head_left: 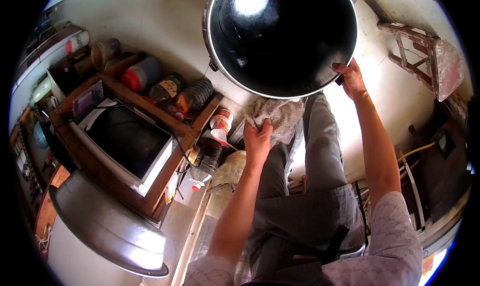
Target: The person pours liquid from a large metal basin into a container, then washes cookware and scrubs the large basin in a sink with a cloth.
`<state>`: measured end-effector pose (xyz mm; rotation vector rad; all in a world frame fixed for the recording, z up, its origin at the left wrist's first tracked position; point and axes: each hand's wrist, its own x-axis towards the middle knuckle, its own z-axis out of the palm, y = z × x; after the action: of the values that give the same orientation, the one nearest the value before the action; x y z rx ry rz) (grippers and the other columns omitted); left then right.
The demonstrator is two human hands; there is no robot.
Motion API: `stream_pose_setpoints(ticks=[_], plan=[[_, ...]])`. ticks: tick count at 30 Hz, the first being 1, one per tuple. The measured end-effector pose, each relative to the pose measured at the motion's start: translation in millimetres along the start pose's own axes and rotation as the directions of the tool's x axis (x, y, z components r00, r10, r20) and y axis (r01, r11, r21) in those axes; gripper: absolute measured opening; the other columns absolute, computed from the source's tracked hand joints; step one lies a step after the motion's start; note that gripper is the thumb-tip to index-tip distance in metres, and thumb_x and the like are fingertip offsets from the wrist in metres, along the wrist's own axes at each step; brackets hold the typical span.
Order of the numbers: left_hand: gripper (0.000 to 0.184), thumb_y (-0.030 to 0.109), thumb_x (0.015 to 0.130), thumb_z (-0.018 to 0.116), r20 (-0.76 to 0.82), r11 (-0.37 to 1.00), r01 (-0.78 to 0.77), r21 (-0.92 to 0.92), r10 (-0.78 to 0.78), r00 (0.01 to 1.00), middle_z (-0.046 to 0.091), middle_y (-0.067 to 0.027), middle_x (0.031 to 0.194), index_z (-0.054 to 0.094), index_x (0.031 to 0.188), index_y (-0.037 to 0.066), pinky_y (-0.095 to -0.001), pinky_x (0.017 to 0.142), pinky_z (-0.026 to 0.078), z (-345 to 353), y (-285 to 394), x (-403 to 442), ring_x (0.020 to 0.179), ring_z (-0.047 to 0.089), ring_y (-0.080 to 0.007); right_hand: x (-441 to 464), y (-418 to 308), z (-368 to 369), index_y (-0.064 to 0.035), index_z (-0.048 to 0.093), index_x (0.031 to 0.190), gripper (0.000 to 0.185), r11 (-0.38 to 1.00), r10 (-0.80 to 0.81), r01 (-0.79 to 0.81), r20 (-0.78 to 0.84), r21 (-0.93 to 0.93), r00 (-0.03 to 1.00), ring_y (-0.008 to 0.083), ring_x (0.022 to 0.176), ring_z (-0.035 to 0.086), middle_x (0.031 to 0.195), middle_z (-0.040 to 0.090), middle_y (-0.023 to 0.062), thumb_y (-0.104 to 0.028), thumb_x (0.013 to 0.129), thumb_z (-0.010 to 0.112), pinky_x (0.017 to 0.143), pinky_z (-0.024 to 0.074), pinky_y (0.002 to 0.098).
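A large round pan with a glossy black inside and a silver rim fills the top middle, tilted to face me. My right hand is closed on its lower right rim, with the thumb over the edge beside a small black fitting. My left hand is closed on a crumpled grey-brown cloth. The cloth lies just below the pan's lower rim; whether the two touch I cannot tell. Part of the cloth hangs over my trouser leg.
On the left, a wooden frame holds a dark-screened appliance and several bottles. A big metal basin leans below it. A plastic bottle lies near my left forearm. A worn wooden stool rests at the upper right.
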<state>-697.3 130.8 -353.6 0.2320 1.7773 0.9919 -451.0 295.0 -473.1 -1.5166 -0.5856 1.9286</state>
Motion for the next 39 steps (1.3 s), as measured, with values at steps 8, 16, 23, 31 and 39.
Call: stream_pose_setpoints(ticks=[8, 16, 23, 31, 39], plan=[[0.034, 0.007, 0.088, 0.060, 0.025, 0.995, 0.057, 0.079, -0.059, 0.998, 0.063, -0.0086, 0.106, 0.051, 0.117, -0.006, -0.0285, 0.083, 0.046, 1, 1, -21, 0.091, 0.057, -0.0145, 2, -6, 32, -0.0081, 0.049, 0.123, 0.047, 0.994, -0.060, 0.053, 0.069, 0.099, 0.996, 0.0135, 0.074, 0.058, 0.091, 0.057, 0.0029, -0.008, 0.079, 0.064, 0.059, 0.0513, 0.0281], [0.024, 0.007, 0.089, 0.060, 0.011, 0.981, 0.000, 0.192, -0.002, 1.000, 0.062, -0.0060, 0.090, 0.055, 0.109, -0.003, -0.0290, 0.068, 0.047, -1, 9, -67, 0.076, 0.055, -0.0129, 26, -29, 113, -0.0105, 0.043, 0.121, 0.049, 0.997, 0.002, 0.002, -0.059, 0.077, 0.998, 0.0187, 0.059, 0.058, 0.086, 0.059, 0.0088, 0.001, 0.077, 0.061, 0.041, 0.0493, 0.0299], [0.032, 0.011, 0.091, 0.061, -0.090, 0.986, 0.100, 0.133, -0.089, 0.992, 0.063, -0.0088, 0.103, 0.054, 0.118, -0.004, -0.0318, 0.082, 0.048, -14, 43, -107, 0.091, 0.058, -0.0161, 31, -46, 132, -0.0082, 0.047, 0.115, 0.040, 0.990, 0.078, -0.098, -0.186, -0.105, 0.979, 0.0195, 0.059, 0.058, 0.079, 0.058, 0.0107, -0.009, 0.081, 0.067, 0.042, 0.0483, 0.0315], [0.039, 0.019, 0.095, 0.057, -0.078, 0.902, 0.152, -0.405, -0.199, 0.977, 0.057, -0.0107, 0.122, 0.049, 0.128, -0.001, -0.0330, 0.086, 0.048, -19, 135, -157, 0.108, 0.057, -0.0193, -160, -177, 175, -0.0086, 0.070, 0.107, 0.028, 0.591, -0.060, 0.465, 0.539, -0.659, 0.840, 0.0183, 0.079, 0.066, 0.105, 0.065, 0.0110, -0.031, 0.091, 0.065, 0.069, 0.0567, 0.0318], [0.057, 0.046, 0.103, 0.036, -0.056, 0.902, -0.013, -0.431, -0.012, 0.998, 0.055, -0.0120, 0.126, 0.042, 0.138, 0.002, -0.0362, 0.092, 0.048, 0, 270, -187, 0.113, 0.055, -0.0224, -268, -277, 239, 0.0083, 0.045, 0.131, 0.083, 0.401, 0.147, 0.625, 0.720, -0.670, 0.678, 0.0388, 0.114, 0.055, 0.126, 0.051, 0.0279, -0.047, 0.077, 0.076, 0.095, 0.0449, 0.0425]])
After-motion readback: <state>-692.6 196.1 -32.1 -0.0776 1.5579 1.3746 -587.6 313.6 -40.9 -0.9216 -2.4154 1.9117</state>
